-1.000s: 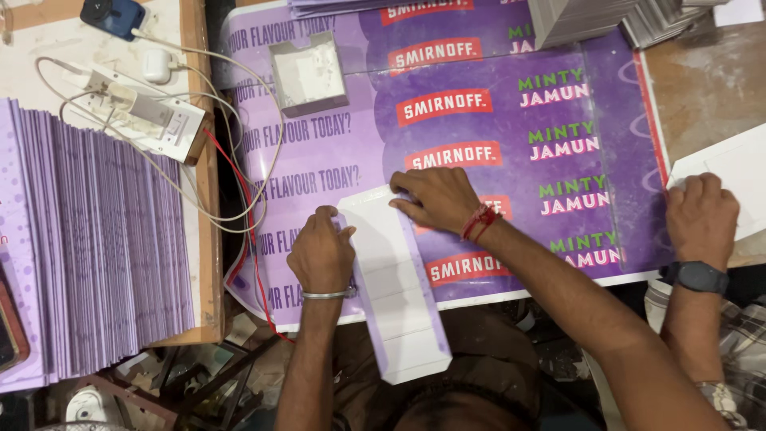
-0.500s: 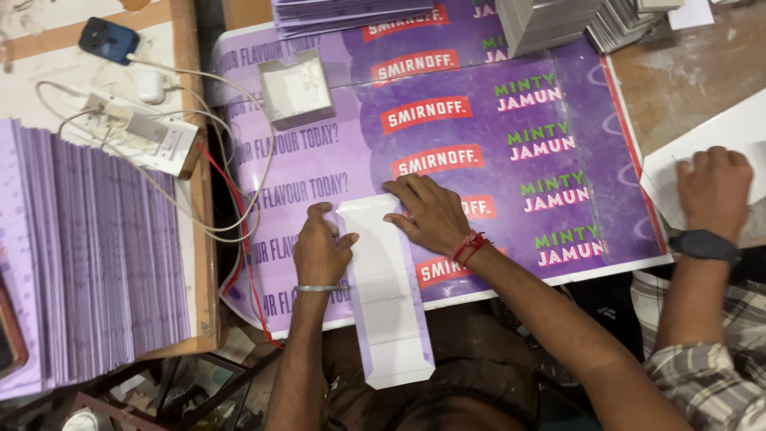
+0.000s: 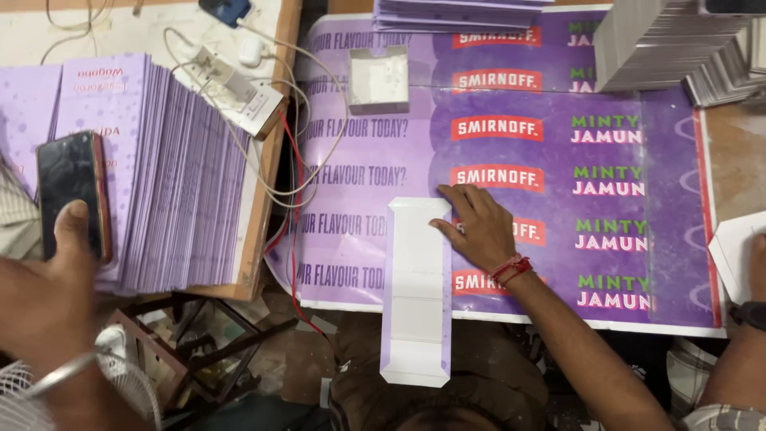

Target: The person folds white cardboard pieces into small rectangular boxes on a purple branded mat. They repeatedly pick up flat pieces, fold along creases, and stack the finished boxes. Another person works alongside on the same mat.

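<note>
A long flat card blank (image 3: 416,291), white on the face turned up with lilac edges, lies lengthwise on the purple printed sheet (image 3: 558,199) that covers the table, its near end hanging past the sheet's front edge toward the person. It looks unfolded: creases cross it, but no flap stands up, so by the look of it the shaping of this piece has hardly begun. A small white open box (image 3: 379,80) at about 12 o'clock from the blank may be what a finished piece looks like, though that is a guess.

The right hand (image 3: 479,231) lies palm down at roughly 2 o'clock from the blank's middle, fingers spread flat, thumb touching the blank's right edge near its far end; it grips nothing. The left hand (image 3: 44,295) is well apart at 9 o'clock, raised close to the camera, its thumb on a dark phone (image 3: 72,191); whether it fully holds the phone cannot be told.

Behind the phone a thick stack of lilac printed blanks (image 3: 171,175) rests on a side table. A grey pile of blanks (image 3: 678,44) sits at 1 o'clock. Another person's arm (image 3: 742,351) shows at 3 o'clock.
</note>
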